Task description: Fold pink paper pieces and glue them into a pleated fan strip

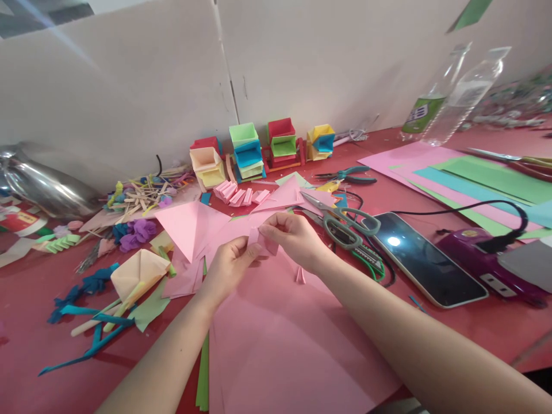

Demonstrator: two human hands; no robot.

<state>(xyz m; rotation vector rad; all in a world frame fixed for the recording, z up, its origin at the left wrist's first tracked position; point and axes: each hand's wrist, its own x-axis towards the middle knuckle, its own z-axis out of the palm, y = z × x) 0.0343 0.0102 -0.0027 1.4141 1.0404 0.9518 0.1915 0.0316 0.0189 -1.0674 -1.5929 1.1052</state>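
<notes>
Both of my hands meet over the middle of the red table (34, 345) and pinch a small folded piece of pink paper (264, 241). My left hand (230, 265) grips its left side with thumb and fingers closed. My right hand (293, 237) pinches its top right edge. Beneath my forearms lies a large pink paper sheet (280, 339). A folded pink triangle (190, 227) rests just left of my hands.
Grey-handled scissors (340, 221), a smartphone (425, 259) and a purple glue gun (487, 261) lie to the right. Coloured paper sheets (470, 178) and plastic bottles (457, 98) sit at the back right. Stacked paper boxes (248, 152), wooden sticks (138, 198) and paper flowers (138, 230) crowd the back and left.
</notes>
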